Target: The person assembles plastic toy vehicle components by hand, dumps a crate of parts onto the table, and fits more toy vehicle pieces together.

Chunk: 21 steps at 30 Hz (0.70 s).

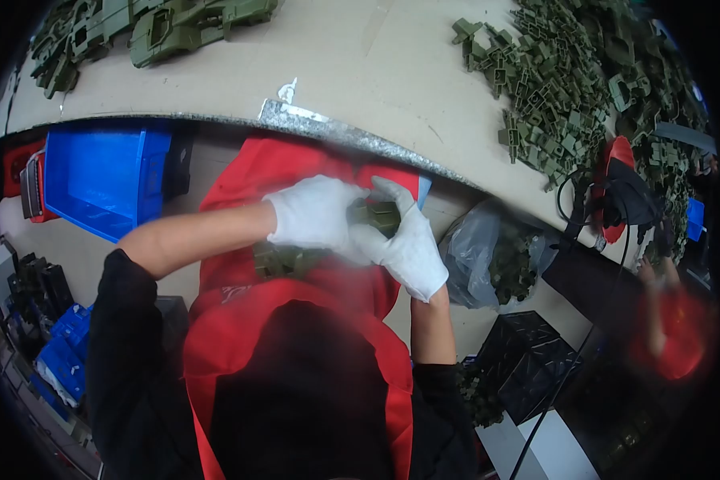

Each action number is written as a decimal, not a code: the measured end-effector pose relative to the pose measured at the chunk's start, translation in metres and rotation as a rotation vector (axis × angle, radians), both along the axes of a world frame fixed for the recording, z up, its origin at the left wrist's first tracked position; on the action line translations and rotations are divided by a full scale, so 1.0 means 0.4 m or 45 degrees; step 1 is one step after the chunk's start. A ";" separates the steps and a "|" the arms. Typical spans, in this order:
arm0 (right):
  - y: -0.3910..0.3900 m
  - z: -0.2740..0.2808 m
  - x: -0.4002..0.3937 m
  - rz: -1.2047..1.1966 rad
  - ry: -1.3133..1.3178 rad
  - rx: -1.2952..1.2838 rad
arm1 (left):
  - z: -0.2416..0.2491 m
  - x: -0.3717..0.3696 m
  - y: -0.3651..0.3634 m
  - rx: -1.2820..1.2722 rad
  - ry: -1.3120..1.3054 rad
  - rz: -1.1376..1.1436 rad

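An olive-green plastic part (382,216) is held between my two white-gloved hands, above the red apron (312,298) on my lap. My right hand (410,244) is wrapped round its right side, with thumb and fingers closed on it. My left hand (316,214) presses against it from the left, fingers curled and partly blurred. More green plastic (284,260) shows below my left hand, over the apron; the glove hides whether it belongs to the same piece.
A worktable (360,76) with a metal edge strip (328,128) lies ahead. Larger green mouldings (192,30) sit at far left, a heap of small green parts (556,96) at right. Around me are a blue bin (96,180), a plastic bag of parts (476,260) and a co-worker (676,332).
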State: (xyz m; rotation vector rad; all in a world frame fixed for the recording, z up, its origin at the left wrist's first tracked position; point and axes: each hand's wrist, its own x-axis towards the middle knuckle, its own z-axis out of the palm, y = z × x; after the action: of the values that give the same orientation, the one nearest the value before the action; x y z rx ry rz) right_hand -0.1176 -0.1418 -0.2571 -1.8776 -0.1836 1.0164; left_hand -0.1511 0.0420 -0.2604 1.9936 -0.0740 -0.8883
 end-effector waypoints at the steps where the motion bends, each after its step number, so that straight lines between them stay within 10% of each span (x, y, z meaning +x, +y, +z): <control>1: -0.001 -0.008 -0.005 0.000 0.016 -0.007 | -0.001 -0.001 0.003 -0.007 0.016 0.000; 5: -0.018 -0.023 -0.013 0.002 -0.181 0.127 | -0.017 -0.002 0.028 -0.075 0.066 0.008; 8: -0.039 -0.019 -0.003 -0.446 0.466 0.515 | -0.032 -0.012 0.038 -0.604 0.470 0.329; 21: -0.010 -0.029 -0.063 -0.376 0.087 0.240 | -0.021 -0.042 0.004 -0.198 0.069 0.218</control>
State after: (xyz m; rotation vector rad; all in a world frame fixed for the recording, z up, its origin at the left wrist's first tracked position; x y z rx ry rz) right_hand -0.1428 -0.1457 -0.2686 -1.6388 0.0371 0.8284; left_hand -0.1679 0.0435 -0.2690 1.8014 0.0564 -0.8006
